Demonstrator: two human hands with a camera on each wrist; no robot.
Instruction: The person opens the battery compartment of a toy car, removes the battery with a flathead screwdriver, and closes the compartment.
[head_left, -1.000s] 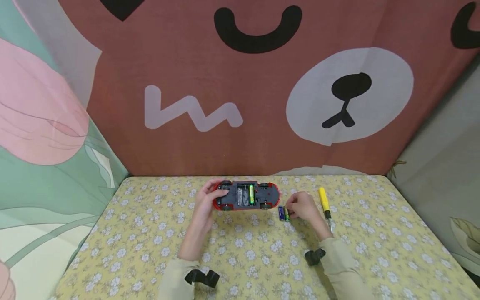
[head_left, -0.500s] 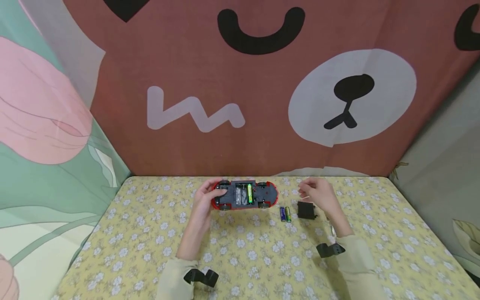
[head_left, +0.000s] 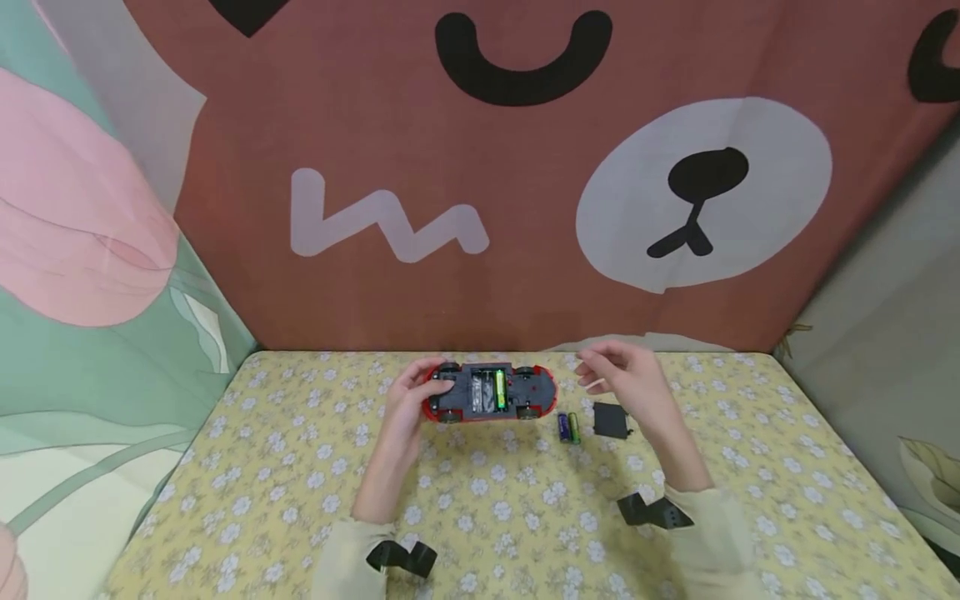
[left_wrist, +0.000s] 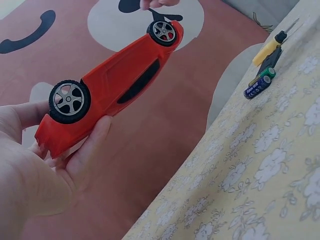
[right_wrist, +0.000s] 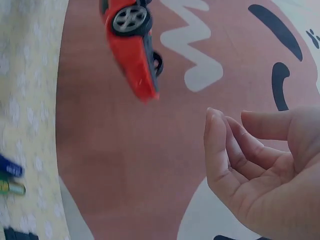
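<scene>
Two loose batteries (head_left: 574, 428) lie on the surface (head_left: 300, 500), below the nearer right hand (head_left: 628, 375), whose loosely curved fingers hold nothing. Left of those fingers, the left hand (head_left: 408, 396) grips the upturned toy car (head_left: 527, 389), its long axis running left to right. Print on the blue battery (left_wrist: 257, 88) is illegible.

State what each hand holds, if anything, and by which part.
Left hand: the red toy car, by its end leftmost in the head view. Right hand: nothing.
</scene>
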